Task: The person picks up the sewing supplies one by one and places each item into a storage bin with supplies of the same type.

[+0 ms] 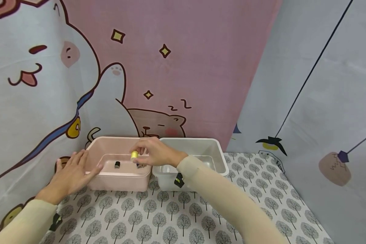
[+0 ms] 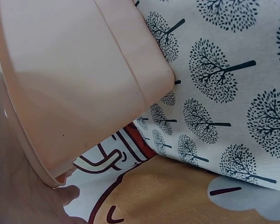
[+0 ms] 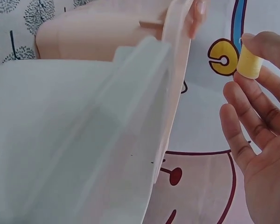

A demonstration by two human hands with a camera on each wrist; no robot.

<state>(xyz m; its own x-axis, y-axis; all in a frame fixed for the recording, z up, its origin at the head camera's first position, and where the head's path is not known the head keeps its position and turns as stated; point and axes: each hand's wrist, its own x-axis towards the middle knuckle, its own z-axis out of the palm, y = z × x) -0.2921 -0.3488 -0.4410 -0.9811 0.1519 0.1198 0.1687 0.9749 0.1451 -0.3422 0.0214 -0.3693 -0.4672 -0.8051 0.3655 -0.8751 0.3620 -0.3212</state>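
Note:
My right hand (image 1: pixel 156 151) pinches a small yellow spool of thread (image 1: pixel 134 155) between thumb and fingertips, over the pink bin (image 1: pixel 117 182). In the right wrist view the spool (image 3: pixel 249 64) hangs tilted below the thumb, the other fingers spread apart. A black spool (image 1: pixel 117 164) lies on the pink bin's floor. More small dark spools (image 1: pixel 139 165) lie partly hidden under the right hand. My left hand (image 1: pixel 67 173) rests at the pink bin's left rim with its fingers extended; the left wrist view shows it against the rim (image 2: pixel 25 144).
A white bin (image 1: pixel 218 154) stands close against the pink bin's right side, under my right forearm; a clear item (image 1: pixel 167 168) inside is partly hidden. Both stand on a tree-print cloth (image 1: pixel 183 222). Behind them hangs a printed curtain (image 1: pixel 201 67).

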